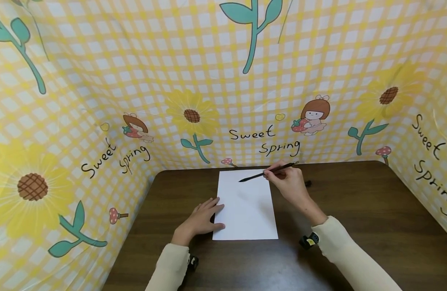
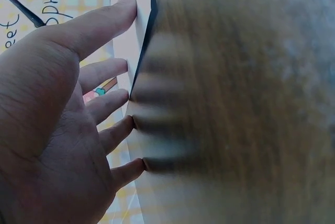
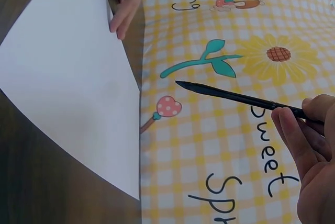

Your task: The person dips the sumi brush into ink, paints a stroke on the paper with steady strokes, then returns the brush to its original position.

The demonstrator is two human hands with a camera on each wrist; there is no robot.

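Observation:
A blank white sheet of paper (image 1: 245,214) lies on the dark wooden table. My left hand (image 1: 201,218) rests along its left edge, fingers spread, thumb and fingertips on the paper; the left wrist view shows the same spread fingers (image 2: 112,106). Between thumb and fingers, my right hand (image 1: 290,184) pinches a slim black pencil (image 1: 252,177) over the upper part of the sheet. In the right wrist view the pencil (image 3: 225,94) points away from the hand, its dark tip apart from the paper.
A small dark object (image 1: 308,183) lies on the table (image 1: 354,202) just right of the right hand, partly hidden. Yellow checked cloth (image 1: 245,93) with printed flowers and lettering stands around the table's back and sides. Each sleeve carries a black wrist device (image 1: 309,241).

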